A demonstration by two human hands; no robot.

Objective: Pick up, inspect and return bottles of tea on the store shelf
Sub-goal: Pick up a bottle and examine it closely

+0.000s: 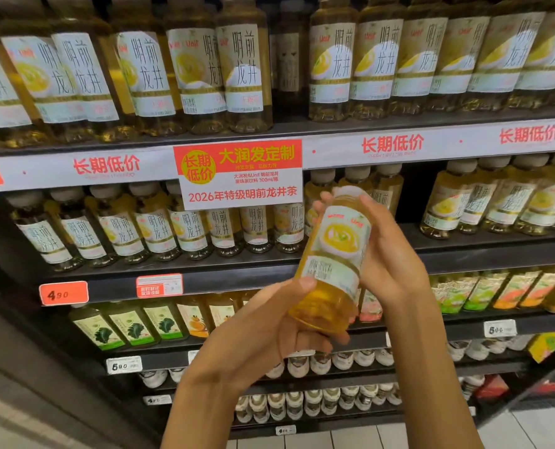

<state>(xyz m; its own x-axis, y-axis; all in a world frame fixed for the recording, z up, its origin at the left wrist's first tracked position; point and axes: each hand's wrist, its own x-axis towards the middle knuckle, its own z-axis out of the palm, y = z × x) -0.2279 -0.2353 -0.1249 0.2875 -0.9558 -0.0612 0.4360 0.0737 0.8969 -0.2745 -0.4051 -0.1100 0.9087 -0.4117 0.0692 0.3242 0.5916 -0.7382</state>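
A bottle of yellow tea (334, 257) with a white and yellow label is held in front of the shelves, tilted slightly, cap up. My left hand (269, 328) grips its base from below, thumb across the lower label. My right hand (389, 254) wraps round the upper body from the right, fingertips showing beside the cap. Rows of the same tea bottles (243, 72) fill the top shelf and the second shelf (159, 228). A gap (415, 189) opens in the second shelf's row just behind the held bottle.
A red and white promotional sign (238, 173) hangs from the top shelf's rail. Price tags (63, 292) sit on the shelf edges. Lower shelves hold green-labelled and orange-labelled bottles (133, 325) and small white-capped bottles (318, 403). White floor tiles (529, 429) show at the bottom right.
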